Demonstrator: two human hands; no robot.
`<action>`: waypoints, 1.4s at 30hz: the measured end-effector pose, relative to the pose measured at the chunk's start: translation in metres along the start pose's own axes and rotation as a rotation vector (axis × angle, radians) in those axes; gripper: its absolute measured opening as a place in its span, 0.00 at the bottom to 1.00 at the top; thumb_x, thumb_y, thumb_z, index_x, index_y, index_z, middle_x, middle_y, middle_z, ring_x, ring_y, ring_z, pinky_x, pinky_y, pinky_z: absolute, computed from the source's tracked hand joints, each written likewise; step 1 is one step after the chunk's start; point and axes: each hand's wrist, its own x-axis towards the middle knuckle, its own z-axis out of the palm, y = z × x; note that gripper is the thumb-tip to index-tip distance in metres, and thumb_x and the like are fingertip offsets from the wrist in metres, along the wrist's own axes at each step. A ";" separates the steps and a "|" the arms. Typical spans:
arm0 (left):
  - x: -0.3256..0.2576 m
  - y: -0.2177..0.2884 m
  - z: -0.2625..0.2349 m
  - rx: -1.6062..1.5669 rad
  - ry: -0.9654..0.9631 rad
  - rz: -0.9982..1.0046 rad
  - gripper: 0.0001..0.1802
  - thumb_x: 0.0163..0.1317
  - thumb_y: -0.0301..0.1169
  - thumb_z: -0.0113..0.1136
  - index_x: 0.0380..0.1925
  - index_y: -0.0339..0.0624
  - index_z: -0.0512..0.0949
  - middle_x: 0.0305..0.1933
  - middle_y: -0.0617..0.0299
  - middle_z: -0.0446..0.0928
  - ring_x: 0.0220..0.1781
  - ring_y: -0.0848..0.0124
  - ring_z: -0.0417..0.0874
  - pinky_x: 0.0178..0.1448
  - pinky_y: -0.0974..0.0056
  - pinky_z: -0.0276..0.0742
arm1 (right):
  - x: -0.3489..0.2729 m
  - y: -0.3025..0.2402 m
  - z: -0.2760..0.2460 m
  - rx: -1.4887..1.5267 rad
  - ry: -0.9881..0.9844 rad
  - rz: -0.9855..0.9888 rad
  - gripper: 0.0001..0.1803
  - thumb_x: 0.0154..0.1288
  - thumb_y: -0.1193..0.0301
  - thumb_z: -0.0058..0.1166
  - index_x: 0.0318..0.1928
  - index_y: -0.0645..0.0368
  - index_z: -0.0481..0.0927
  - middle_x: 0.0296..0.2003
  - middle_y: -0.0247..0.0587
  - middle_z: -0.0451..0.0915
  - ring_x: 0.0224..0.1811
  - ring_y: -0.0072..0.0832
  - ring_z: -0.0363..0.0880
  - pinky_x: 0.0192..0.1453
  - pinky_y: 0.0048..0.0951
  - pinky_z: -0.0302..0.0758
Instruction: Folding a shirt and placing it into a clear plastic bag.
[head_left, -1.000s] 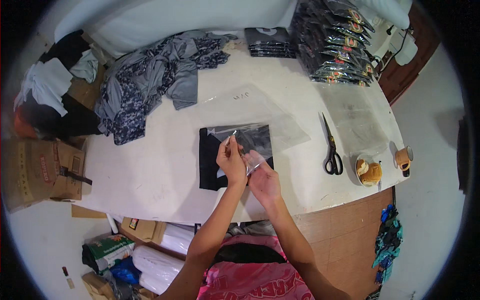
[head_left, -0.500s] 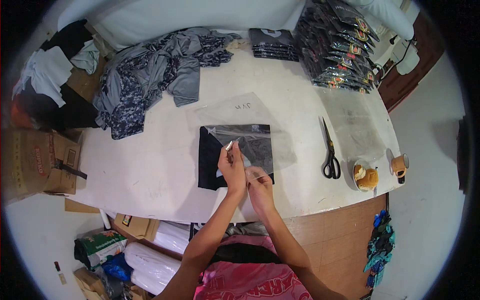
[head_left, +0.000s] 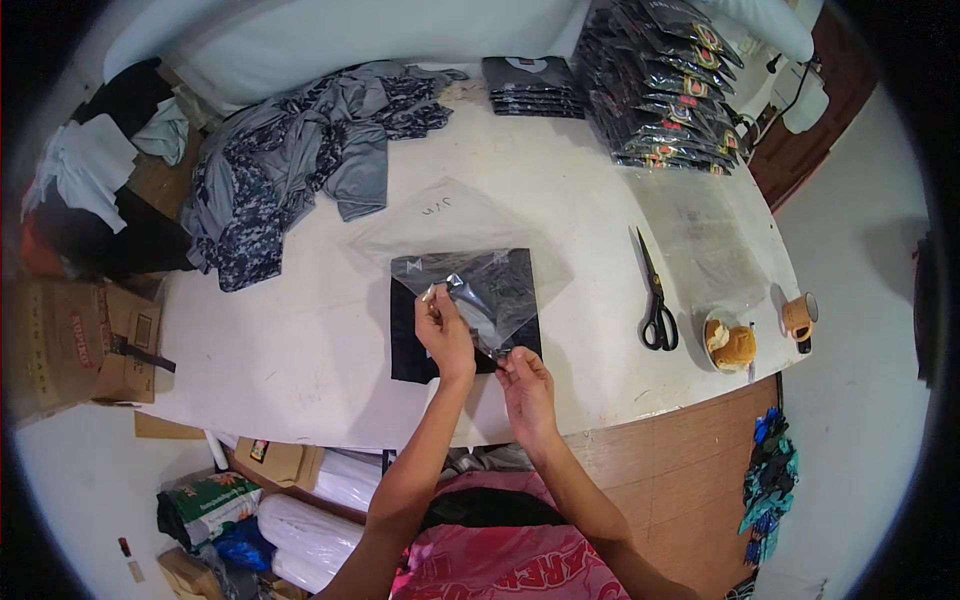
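Note:
A clear plastic bag [head_left: 462, 218] with dark handwriting lies partly across a folded black garment [head_left: 407, 345] at the middle of the white table. My left hand [head_left: 445, 338] is closed, its thumb and fingers pinching the bag's edge above the garment. Lower and to the right, my right hand [head_left: 524, 385] pinches another part of the same edge near the garment's front right corner. Between the hands the bag's mouth stands spread and shiny. Pale printed marks show through the film along the garment's far edge.
Black scissors [head_left: 656, 300], more clear bags [head_left: 705, 235], a plate of bread [head_left: 730, 344] and a mug [head_left: 799, 315] lie to the right. Bagged garments [head_left: 665, 100] and a folded stack [head_left: 533, 87] stand at the back. Camouflage-patterned clothes [head_left: 300, 150] cover the back left; cardboard boxes [head_left: 120, 345] flank the table.
My hands have moved apart, the left toward the left and the right slightly right and nearer me. The bag has shifted left, and its edge is spread wider between them.

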 end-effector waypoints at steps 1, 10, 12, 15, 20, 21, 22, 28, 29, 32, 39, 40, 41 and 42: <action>-0.004 0.004 0.000 -0.021 0.000 -0.038 0.09 0.74 0.34 0.53 0.36 0.41 0.73 0.20 0.74 0.63 0.19 0.85 0.60 0.21 0.73 0.57 | 0.000 -0.004 0.000 0.037 -0.024 0.005 0.07 0.72 0.67 0.54 0.44 0.54 0.78 0.42 0.34 0.80 0.47 0.26 0.78 0.57 0.28 0.73; -0.020 0.010 -0.017 -0.101 -0.050 -0.106 0.08 0.74 0.34 0.53 0.40 0.41 0.73 0.20 0.73 0.63 0.16 0.84 0.60 0.18 0.74 0.56 | 0.025 -0.024 0.007 0.237 -0.242 0.289 0.19 0.67 0.70 0.55 0.57 0.62 0.75 0.49 0.41 0.80 0.56 0.35 0.76 0.62 0.34 0.72; -0.023 0.011 -0.019 -0.071 -0.048 -0.086 0.08 0.74 0.34 0.53 0.40 0.41 0.73 0.20 0.72 0.63 0.17 0.84 0.60 0.19 0.74 0.56 | 0.030 -0.018 0.002 0.223 -0.280 0.308 0.20 0.66 0.70 0.56 0.58 0.62 0.75 0.50 0.42 0.80 0.57 0.35 0.77 0.62 0.34 0.72; -0.023 0.011 -0.022 -0.097 -0.047 -0.125 0.08 0.74 0.34 0.54 0.40 0.41 0.74 0.21 0.72 0.64 0.18 0.84 0.61 0.19 0.74 0.57 | 0.033 -0.013 0.004 0.238 -0.334 0.322 0.19 0.65 0.71 0.58 0.56 0.60 0.76 0.51 0.43 0.80 0.56 0.34 0.77 0.61 0.33 0.73; -0.023 0.013 -0.024 -0.060 -0.051 -0.108 0.08 0.74 0.34 0.54 0.39 0.42 0.74 0.20 0.72 0.65 0.17 0.84 0.61 0.18 0.74 0.57 | 0.023 -0.023 0.022 0.203 -0.326 0.343 0.18 0.66 0.73 0.59 0.56 0.60 0.77 0.48 0.39 0.81 0.49 0.28 0.79 0.54 0.30 0.76; -0.023 0.013 -0.024 -0.059 -0.053 -0.108 0.08 0.74 0.34 0.54 0.39 0.42 0.74 0.20 0.72 0.65 0.17 0.84 0.61 0.18 0.74 0.57 | 0.025 -0.021 0.019 0.204 -0.325 0.342 0.18 0.66 0.73 0.59 0.56 0.60 0.77 0.48 0.39 0.81 0.49 0.28 0.79 0.54 0.30 0.76; -0.022 0.013 -0.023 -0.078 -0.055 -0.111 0.08 0.74 0.34 0.54 0.38 0.42 0.74 0.20 0.72 0.65 0.16 0.84 0.61 0.18 0.74 0.57 | 0.028 -0.017 0.012 0.222 -0.338 0.344 0.17 0.67 0.73 0.59 0.55 0.60 0.77 0.47 0.38 0.81 0.48 0.28 0.80 0.52 0.29 0.76; -0.017 0.012 -0.021 -0.109 -0.009 -0.106 0.07 0.73 0.34 0.55 0.38 0.43 0.73 0.20 0.72 0.64 0.18 0.85 0.61 0.18 0.74 0.56 | 0.035 -0.013 -0.008 0.237 -0.331 0.388 0.15 0.67 0.76 0.58 0.54 0.60 0.78 0.40 0.36 0.82 0.43 0.25 0.81 0.46 0.27 0.77; -0.014 0.012 -0.022 -0.124 0.029 -0.102 0.07 0.73 0.34 0.55 0.38 0.43 0.73 0.20 0.73 0.64 0.18 0.85 0.61 0.19 0.75 0.56 | 0.032 -0.015 -0.005 0.219 -0.287 0.409 0.14 0.67 0.76 0.58 0.53 0.60 0.79 0.37 0.34 0.82 0.41 0.26 0.81 0.46 0.28 0.77; -0.009 0.012 -0.028 -0.085 0.116 -0.066 0.09 0.75 0.36 0.53 0.38 0.44 0.74 0.19 0.72 0.63 0.16 0.83 0.59 0.18 0.73 0.53 | 0.018 -0.020 0.007 0.221 -0.092 0.372 0.14 0.67 0.78 0.57 0.53 0.60 0.79 0.36 0.35 0.82 0.40 0.26 0.80 0.47 0.29 0.77; -0.025 0.022 -0.041 -0.061 0.144 -0.146 0.09 0.75 0.36 0.52 0.43 0.43 0.72 0.25 0.68 0.70 0.19 0.82 0.65 0.20 0.73 0.60 | 0.012 -0.026 0.004 0.249 -0.096 0.330 0.16 0.67 0.71 0.59 0.54 0.61 0.79 0.36 0.33 0.81 0.37 0.25 0.79 0.47 0.26 0.78; -0.030 0.021 -0.046 -0.053 0.146 -0.148 0.09 0.75 0.36 0.52 0.43 0.43 0.72 0.25 0.68 0.70 0.19 0.82 0.65 0.20 0.73 0.60 | 0.014 -0.030 0.003 0.291 -0.195 0.451 0.16 0.67 0.70 0.59 0.53 0.62 0.79 0.33 0.31 0.80 0.36 0.24 0.79 0.47 0.26 0.77; -0.038 0.021 -0.052 -0.060 0.114 -0.137 0.10 0.75 0.37 0.52 0.44 0.42 0.72 0.27 0.66 0.72 0.19 0.80 0.68 0.20 0.71 0.62 | 0.015 -0.034 0.000 0.336 -0.292 0.569 0.16 0.66 0.69 0.59 0.53 0.62 0.79 0.31 0.30 0.79 0.35 0.23 0.78 0.47 0.26 0.77; -0.047 0.021 -0.058 -0.067 0.083 -0.126 0.11 0.75 0.37 0.51 0.45 0.42 0.72 0.29 0.63 0.74 0.20 0.77 0.70 0.21 0.70 0.65 | 0.017 -0.033 -0.004 0.346 -0.283 0.571 0.16 0.66 0.69 0.59 0.53 0.62 0.79 0.31 0.30 0.79 0.35 0.23 0.78 0.47 0.26 0.77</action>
